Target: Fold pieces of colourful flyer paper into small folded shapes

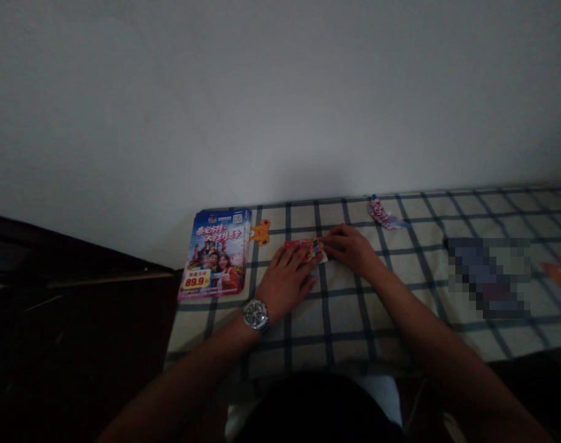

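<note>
From my end of the head camera, the plainest writing I can read is "89.9" in red on a pale price box (197, 280), low on the top sheet of the stack of flyers (218, 246); above it run large white-and-pink Chinese characters, too small for me to read surely, with a QR code (238, 218) in the upper right corner. The small folded piece of printed paper (317, 245), red with patches of other colours, lies right of the stack, its lettering too tiny to read. My left hand (287, 280) lies palm down over it, fingers extended and slightly apart, pressing rather than gripping. My right hand (351, 249) has thumb and forefinger close together at the paper's right end; I cannot tell whether they pinch it. The checked cloth (303, 338) runs back to the plain matte wall (280, 92), and the stack sits close by the cloth's left edge. Cloth stretches between my right forearm and a dark, pixelated object (488, 277). Near the wall, a crumpled printed scrap (382, 214) bends unevenly. A metal wristwatch (255, 315) circles my left wrist, and an orange bear print (260, 232) shows beside the flyers.
</note>
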Demonstrator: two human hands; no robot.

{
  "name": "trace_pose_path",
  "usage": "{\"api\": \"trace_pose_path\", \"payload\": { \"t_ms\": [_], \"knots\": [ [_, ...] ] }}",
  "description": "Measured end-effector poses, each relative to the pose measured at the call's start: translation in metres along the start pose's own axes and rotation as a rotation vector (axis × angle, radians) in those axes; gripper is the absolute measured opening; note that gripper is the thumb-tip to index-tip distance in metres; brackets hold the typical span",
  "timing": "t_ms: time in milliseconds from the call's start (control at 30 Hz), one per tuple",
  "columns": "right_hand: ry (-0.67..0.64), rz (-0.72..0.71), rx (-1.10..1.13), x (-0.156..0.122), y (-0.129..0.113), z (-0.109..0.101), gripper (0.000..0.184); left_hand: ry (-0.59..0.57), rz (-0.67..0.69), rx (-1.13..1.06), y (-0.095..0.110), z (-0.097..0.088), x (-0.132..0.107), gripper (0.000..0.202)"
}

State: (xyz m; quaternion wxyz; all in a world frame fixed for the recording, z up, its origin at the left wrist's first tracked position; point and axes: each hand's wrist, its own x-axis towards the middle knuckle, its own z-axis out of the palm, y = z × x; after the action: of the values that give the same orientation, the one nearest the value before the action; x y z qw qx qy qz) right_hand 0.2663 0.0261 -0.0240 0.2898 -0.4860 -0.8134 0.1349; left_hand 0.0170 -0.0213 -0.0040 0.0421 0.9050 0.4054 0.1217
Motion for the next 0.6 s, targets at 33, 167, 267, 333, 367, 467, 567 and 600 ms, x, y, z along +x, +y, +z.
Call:
{"api": "trace_pose_path", "payload": {
  "t_ms": [33, 167, 267, 333, 367, 467, 567, 600],
  "knots": [
    [-0.002, 0.003, 0.006, 0.0, 0.0002, 0.0001, 0.023, 0.0, -0.002, -0.001, 0.0, 0.0003, -0.0001, 0.054],
    [-0.009, 0.018, 0.032, -0.0003, -0.0004, -0.001, 0.024, -0.002, 0.003, 0.0, -0.0003, 0.0009, -0.0003, 0.055],
    [-0.002, 0.017, 0.042, -0.0005, -0.0025, -0.0024, 0.025, -0.003, 0.001, -0.003, -0.0007, 0.0014, -0.0004, 0.055],
    [0.005, 0.014, 0.042, -0.0006, -0.0037, -0.0028, 0.026, 0.0, 0.005, -0.005, -0.0012, 0.0018, -0.0007, 0.055],
    [0.01, 0.014, 0.041, -0.0006, -0.004, -0.0028, 0.026, 0.004, 0.008, -0.006, -0.0015, 0.0021, -0.0009, 0.055],
    [0.011, 0.017, 0.034, -0.0006, -0.0033, -0.0018, 0.027, 0.017, 0.016, -0.009, -0.0024, 0.0028, -0.0016, 0.055],
    [-0.004, 0.01, 0.013, -0.0007, -0.0013, -0.0008, 0.025, 0.014, 0.013, -0.006, -0.0024, 0.0032, -0.002, 0.055],
    [-0.005, 0.007, 0.007, -0.0007, -0.0008, -0.0007, 0.025, 0.011, 0.012, -0.003, -0.0021, 0.0033, -0.0022, 0.055]
  ]
}}
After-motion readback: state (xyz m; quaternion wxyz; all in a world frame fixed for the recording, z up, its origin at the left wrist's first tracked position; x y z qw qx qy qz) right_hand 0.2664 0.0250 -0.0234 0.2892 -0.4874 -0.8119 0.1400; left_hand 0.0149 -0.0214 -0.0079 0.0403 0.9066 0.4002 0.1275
